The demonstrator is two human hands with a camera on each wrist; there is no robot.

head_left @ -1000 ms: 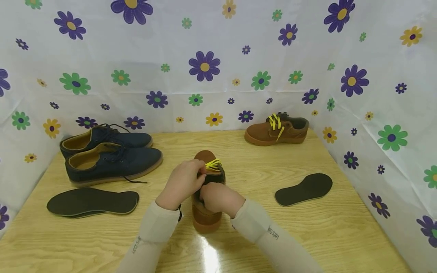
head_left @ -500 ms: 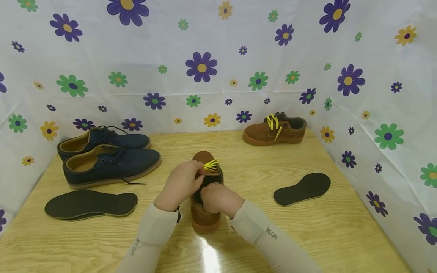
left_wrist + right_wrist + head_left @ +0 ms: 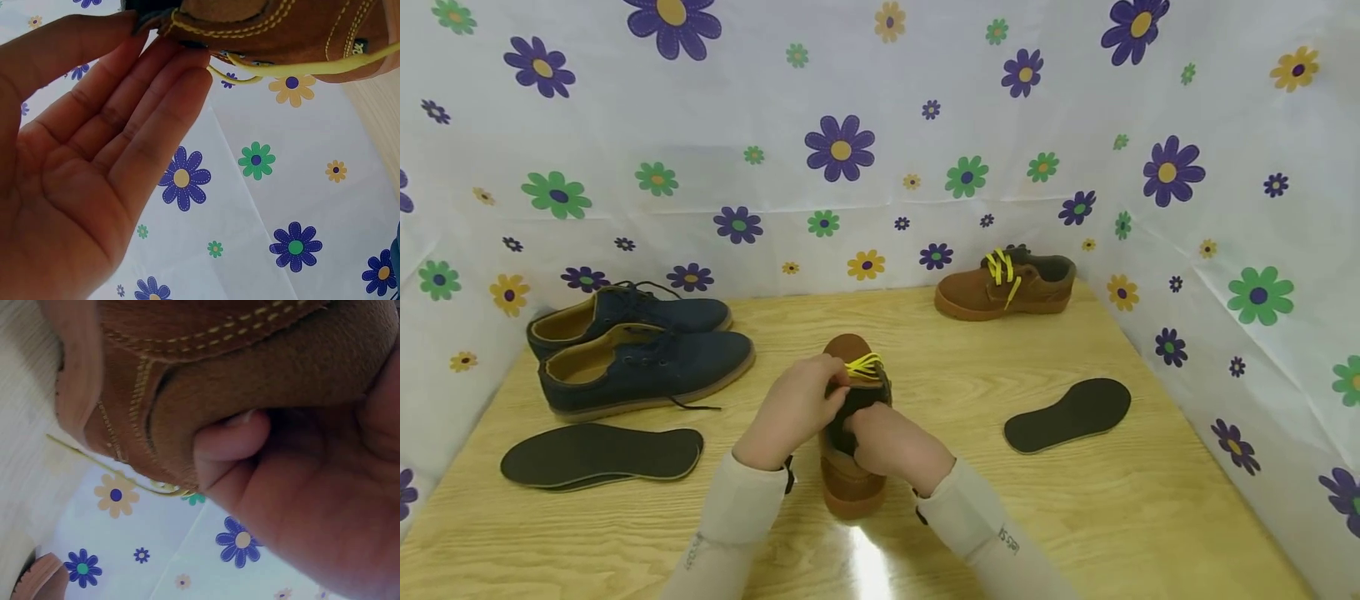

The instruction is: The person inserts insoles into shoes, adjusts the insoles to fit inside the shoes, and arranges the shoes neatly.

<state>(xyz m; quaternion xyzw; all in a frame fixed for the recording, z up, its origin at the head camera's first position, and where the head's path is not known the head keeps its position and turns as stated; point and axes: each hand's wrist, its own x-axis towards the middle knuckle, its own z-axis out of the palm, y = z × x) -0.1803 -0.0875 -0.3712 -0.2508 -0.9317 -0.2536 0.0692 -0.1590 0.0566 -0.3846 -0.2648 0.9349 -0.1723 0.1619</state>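
A brown lace-up shoe with yellow laces stands toe-away on the table between both hands. My left hand pinches the edge of its opening near the laces between thumb and fingers; the left wrist view shows the thumb against the dark lining. From the right, my right hand reaches down into the shoe. In the right wrist view one bent finger lies at the padded collar. The other fingers are hidden inside, so I cannot tell whether they hold anything.
Two navy lace-up shoes stand at the left, with stacked black insoles in front of them. Another brown shoe with yellow laces stands at the back right. A single black insole lies on the table at the right.
My right hand has shifted slightly to the right inside the shoe's opening. The left hand keeps its pinch on the shoe's edge, and the shoe stays in place.
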